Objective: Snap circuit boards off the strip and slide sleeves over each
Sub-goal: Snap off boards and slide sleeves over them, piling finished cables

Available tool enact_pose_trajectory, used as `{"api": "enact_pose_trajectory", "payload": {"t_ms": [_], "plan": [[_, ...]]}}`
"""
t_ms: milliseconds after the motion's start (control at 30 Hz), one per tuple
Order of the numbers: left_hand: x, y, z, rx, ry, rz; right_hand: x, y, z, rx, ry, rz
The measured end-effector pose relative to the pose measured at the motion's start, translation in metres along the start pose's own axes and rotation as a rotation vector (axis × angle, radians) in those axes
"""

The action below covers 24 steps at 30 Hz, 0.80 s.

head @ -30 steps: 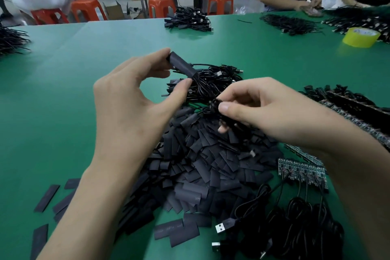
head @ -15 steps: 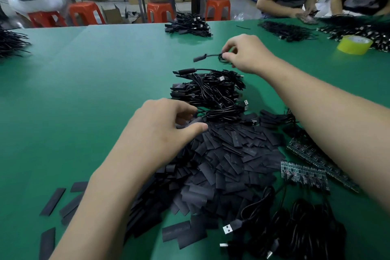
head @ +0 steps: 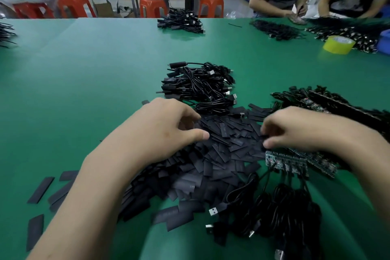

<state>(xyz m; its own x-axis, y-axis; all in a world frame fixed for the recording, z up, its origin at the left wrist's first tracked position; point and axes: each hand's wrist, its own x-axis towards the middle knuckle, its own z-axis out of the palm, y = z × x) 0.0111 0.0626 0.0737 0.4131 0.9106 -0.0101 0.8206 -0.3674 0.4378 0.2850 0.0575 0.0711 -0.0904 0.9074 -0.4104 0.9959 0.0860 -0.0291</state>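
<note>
A heap of flat black sleeves (head: 221,150) covers the green table (head: 95,91) in front of me. My left hand (head: 168,126) lies on the heap's far left side, its curled fingers and thumb pinching at a sleeve there. To the right lies a strip of circuit boards (head: 285,161) with black USB cables (head: 274,207) hanging off its near edge. My right hand (head: 299,131) hovers over the strip's far end with fingers curled down. Its fingertips are hidden, so a grip cannot be made out.
A pile of sleeved cables (head: 200,84) sits just beyond the heap. More board strips (head: 337,103) lie at the right. Loose sleeves (head: 42,190) are scattered at the near left. A yellow tape roll (head: 338,45) and other workers' cable piles occupy the far side.
My right hand dropped the sleeved cable on the pile beyond the heap and came back down to the board strip. My left hand lowered onto the sleeve heap and stayed there.
</note>
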Motion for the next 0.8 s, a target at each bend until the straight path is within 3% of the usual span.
{"api": "enact_pose_trajectory", "payload": {"t_ms": [133,267,467,600,700,800], "plan": [[-0.003,0.006,-0.003,-0.008,-0.023,0.030,-0.015,0.001,0.024,-0.168,0.026,0.068],[-0.005,0.011,-0.003,-0.016,-0.068,0.052,-0.019,0.004,0.032,-0.136,0.066,0.036],[-0.007,0.020,-0.003,-0.157,-0.121,0.131,-0.037,0.014,0.001,0.287,0.122,-0.136],[-0.011,0.029,-0.005,-0.431,-0.220,0.206,-0.057,-0.005,-0.031,0.706,0.104,-0.437],[-0.018,0.034,-0.013,-0.621,-0.320,0.243,-0.059,-0.022,-0.045,0.837,0.222,-0.587],[-0.024,0.037,-0.024,-0.708,-0.261,0.247,-0.057,-0.032,-0.052,0.879,0.393,-0.635]]}}
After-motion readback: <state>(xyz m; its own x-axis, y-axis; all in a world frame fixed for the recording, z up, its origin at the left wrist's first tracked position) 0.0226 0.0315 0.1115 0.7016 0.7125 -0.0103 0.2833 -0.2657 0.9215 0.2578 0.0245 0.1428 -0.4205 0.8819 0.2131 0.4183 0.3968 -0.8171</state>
